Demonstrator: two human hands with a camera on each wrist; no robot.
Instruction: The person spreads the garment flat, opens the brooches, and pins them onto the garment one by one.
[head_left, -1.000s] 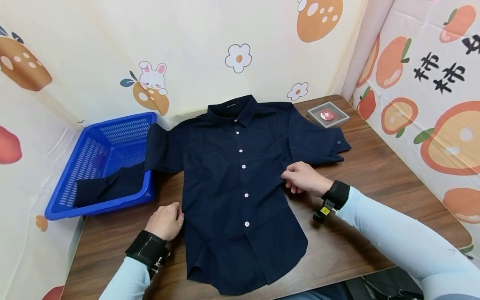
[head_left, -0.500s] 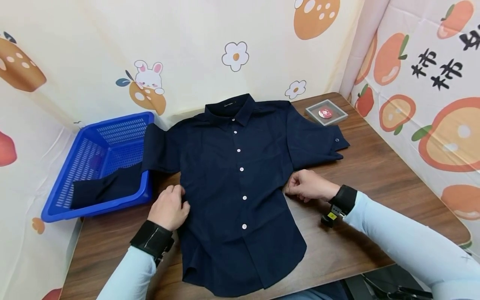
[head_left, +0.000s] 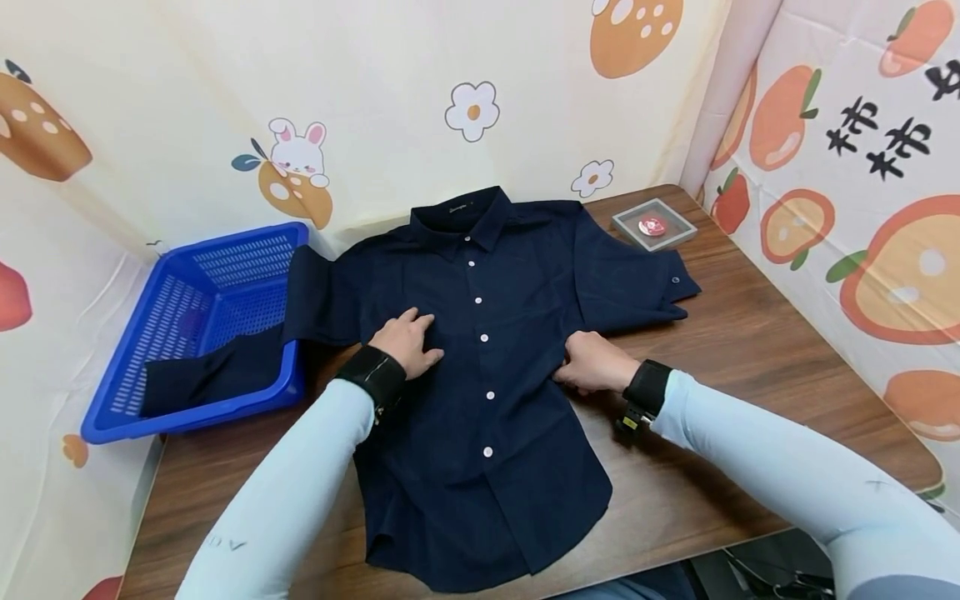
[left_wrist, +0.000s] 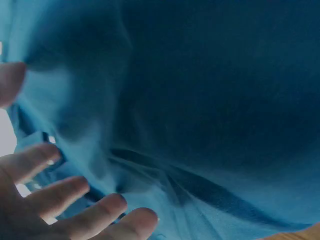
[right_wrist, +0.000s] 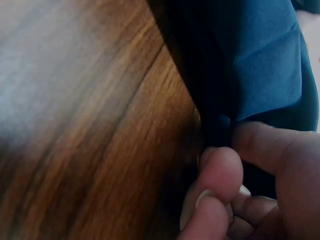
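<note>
A navy button-up shirt (head_left: 450, 467) with white buttons lies front up, its collar toward the wall. My left hand (head_left: 406, 343) is over the chest on the shirt's left half in the head view, fingers spread; the left wrist view shows those fingers (left_wrist: 57, 197) extended close above the cloth. At the shirt's opposite side edge, below the sleeve, my right hand (head_left: 596, 362) pinches the fabric between thumb and curled fingers, as the right wrist view shows. One sleeve (head_left: 630, 287) is stretched out to the right; the other sleeve (head_left: 318, 296) runs over the basket's rim.
A blue plastic basket (head_left: 187, 421) stands at the left with dark cloth (head_left: 217, 379) hanging into it. On the back right of the wooden table (head_left: 750, 350) sits a small grey-framed box (head_left: 654, 225) with a red round piece. Patterned curtains border the back and sides.
My left hand has moved from the shirt's left side edge up and right onto its chest, fingers spreading. The right hand stays at the other side edge, shifting slightly. The shirt keeps its place.
</note>
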